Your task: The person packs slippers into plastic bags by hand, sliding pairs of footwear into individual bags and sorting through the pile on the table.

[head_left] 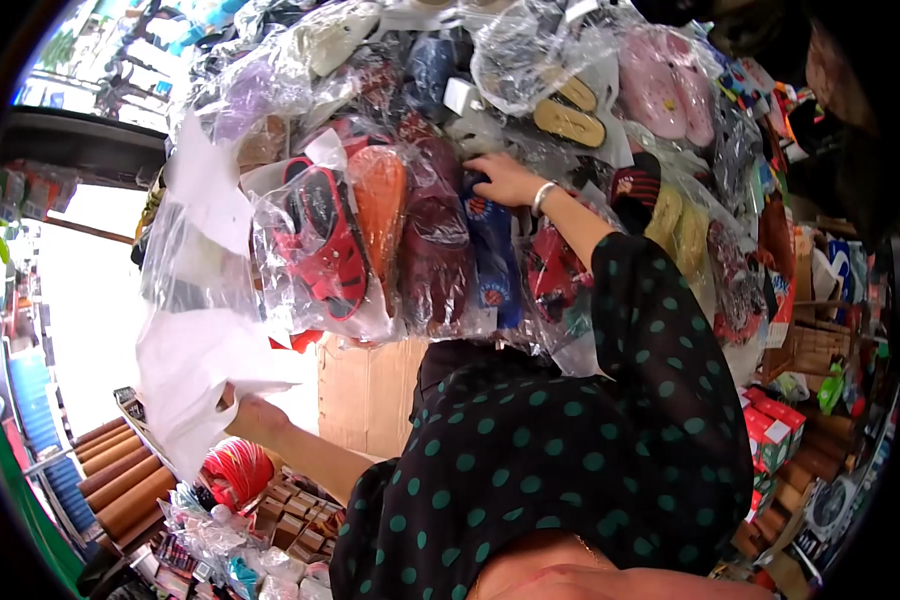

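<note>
My left hand [240, 408] is closed at the lower left on a clear plastic bag [195, 265] with white paper [200, 360] in it. The bag hangs upright beside the heap of footwear, and my fingertips are partly hidden by it. My right hand [508, 181], with a bracelet [542, 197] at the wrist, reaches across the heap. Its fingers are apart and touch the top of a blue slipper [490, 255]. Left of that slipper lie maroon shoes [438, 240], an orange sole [378, 200] and a red and black sandal [332, 245] in clear plastic.
Yellow-soled footwear [570, 125] and pink clogs [667, 90] lie further back in the heap. A cardboard box [368, 395] stands below its front edge. Brown rolls [120, 470] and a red bundle [236, 472] are at the lower left, red and green boxes [773, 432] at the right.
</note>
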A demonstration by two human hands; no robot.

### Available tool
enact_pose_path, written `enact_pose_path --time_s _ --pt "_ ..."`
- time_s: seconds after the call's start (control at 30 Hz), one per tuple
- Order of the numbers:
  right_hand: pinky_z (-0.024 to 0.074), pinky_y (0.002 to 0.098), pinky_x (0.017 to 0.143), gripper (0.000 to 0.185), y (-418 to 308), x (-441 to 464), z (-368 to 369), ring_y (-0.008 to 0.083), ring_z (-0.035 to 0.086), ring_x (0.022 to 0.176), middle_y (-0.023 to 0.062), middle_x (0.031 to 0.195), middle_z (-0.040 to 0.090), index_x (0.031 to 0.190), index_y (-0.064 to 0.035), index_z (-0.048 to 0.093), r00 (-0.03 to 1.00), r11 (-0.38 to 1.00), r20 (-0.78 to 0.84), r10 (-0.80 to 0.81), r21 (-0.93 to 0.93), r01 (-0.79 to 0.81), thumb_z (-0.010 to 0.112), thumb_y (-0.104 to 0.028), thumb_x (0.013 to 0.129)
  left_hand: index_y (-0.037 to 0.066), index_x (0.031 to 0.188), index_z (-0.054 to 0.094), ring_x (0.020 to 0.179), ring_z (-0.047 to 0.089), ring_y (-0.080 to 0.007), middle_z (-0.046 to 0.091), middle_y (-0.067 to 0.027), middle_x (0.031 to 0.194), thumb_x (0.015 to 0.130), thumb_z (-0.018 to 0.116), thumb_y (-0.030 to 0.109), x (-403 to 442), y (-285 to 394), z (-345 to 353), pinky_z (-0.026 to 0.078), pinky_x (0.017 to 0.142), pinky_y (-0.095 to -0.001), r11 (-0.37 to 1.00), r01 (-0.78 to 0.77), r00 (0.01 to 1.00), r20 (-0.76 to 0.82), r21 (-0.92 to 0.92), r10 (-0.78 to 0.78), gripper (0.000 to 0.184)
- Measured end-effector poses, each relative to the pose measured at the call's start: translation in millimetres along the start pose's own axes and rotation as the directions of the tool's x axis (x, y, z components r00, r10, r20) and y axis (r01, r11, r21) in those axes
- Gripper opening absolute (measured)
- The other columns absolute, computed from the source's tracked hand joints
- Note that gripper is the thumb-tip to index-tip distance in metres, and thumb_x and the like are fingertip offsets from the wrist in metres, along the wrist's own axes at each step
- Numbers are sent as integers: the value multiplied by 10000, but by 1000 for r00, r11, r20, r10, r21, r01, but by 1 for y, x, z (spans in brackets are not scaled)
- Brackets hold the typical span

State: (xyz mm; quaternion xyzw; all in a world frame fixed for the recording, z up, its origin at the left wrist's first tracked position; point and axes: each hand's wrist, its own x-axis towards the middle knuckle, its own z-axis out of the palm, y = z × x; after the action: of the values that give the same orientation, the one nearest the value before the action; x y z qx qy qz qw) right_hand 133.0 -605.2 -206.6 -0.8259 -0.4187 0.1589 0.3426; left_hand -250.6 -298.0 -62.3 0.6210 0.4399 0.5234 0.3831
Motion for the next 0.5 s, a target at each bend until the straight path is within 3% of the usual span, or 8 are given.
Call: enact_pose_path --time_s 0.03,0.07,0.13,0.2,0.27,0.37,0.43,0.5 --pt "429 430 896 499 14 13 9 350 571 1004 237 1080 600 1218 -6 510 979 986 -203 34 -150 -66 555 -228 772 -41 1062 505 873 482 -149 530 -93 1004 784 501 -33 6 -3 -11 429 817 -294 998 39 999 -37 45 -37 279" --pt "443 445 868 522 24 22 6 365 580 972 254 1053 602 1232 -10 491 915 946 -403 34 -281 -159 563 -243 771 -23 1070 501 902 501 -173 535 -104 1034 788 565 14 14 -19 -31 441 844 -326 991 -34 999 16 -128 36 292" --pt "467 469 797 535 26 38 -32 408 590 888 277 968 608 1232 -15 470 884 965 -398 244 11 -261 586 -257 770 -14 1043 501 892 507 -175 534 -96 1011 791 572 35 22 -19 -44 448 832 -329 956 -75 997 -43 -284 65 267" --pt "475 490 735 508 33 45 -52 436 590 823 281 892 609 1205 -15 478 826 984 -547 134 -25 -177 591 -264 777 -6 1016 501 882 514 -176 533 -88 988 793 579 57 27 -13 -52 455 819 -332 940 -103 991 -112 -325 70 244" --pt "473 416 818 569 54 55 -56 382 597 927 244 1083 581 1294 -25 414 799 995 -596 80 -4 -103 594 -247 801 2 988 502 873 520 -177 532 -81 965 796 586 78 32 -10 -56 461 806 -335 926 -128 985 -155 -356 77 223" --pt "465 325 835 756 55 55 -50 262 606 974 194 1170 523 1432 -42 216 859 904 -462 220 428 -2 624 -124 800 15 947 502 858 530 -179 531 -69 930 800 597 109 42 -8 -57 471 787 -340 905 -171 975 -198 -388 100 199" --pt "489 326 828 655 33 29 -63 247 604 996 212 1203 536 1391 -36 321 872 905 -400 284 411 -107 624 -126 818 23 920 502 849 537 -180 530 -61 906 803 603 131 51 -5 -57 478 775 -343 908 -181 970 -221 -378 102 189" --pt "463 307 890 500 16 -8 -77 211 587 1021 157 1265 519 1338 12 399 852 933 -463 244 353 -76 553 -61 868 12 952 514 858 539 -190 543 -72 951 803 618 140 59 3 -54 481 786 -347 948 -160 958 -273 -277 82 222"
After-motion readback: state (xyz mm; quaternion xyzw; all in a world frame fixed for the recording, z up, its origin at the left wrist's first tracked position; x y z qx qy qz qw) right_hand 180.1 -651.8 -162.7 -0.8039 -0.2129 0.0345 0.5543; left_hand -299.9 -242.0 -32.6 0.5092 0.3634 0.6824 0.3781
